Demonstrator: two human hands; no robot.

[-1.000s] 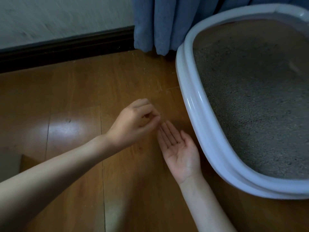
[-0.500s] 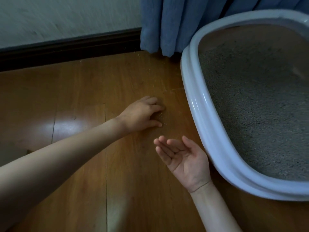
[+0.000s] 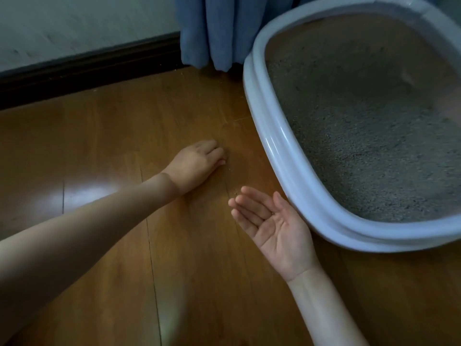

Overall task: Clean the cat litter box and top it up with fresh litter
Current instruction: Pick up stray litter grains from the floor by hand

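Note:
A white oval litter box (image 3: 282,156) stands on the wooden floor at the right, filled with grey litter (image 3: 361,133). My left hand (image 3: 197,163) rests knuckles-up on the floor just left of the box, its fingers curled down onto loose litter grains (image 3: 234,189) scattered on the boards; the fingertips are hidden. My right hand (image 3: 272,226) is held palm up and cupped beside the box's near rim, fingers relaxed, with a tiny speck in the palm.
A blue curtain (image 3: 212,28) hangs down to the floor behind the box's far left corner. A dark baseboard (image 3: 87,68) runs along the wall at the back. Glossy wooden floor (image 3: 99,196) stretches left and toward me.
My left hand left the spot above my right palm and dropped to the floor farther away, fingers curling onto the grains. My right hand drew back slightly, still palm up.

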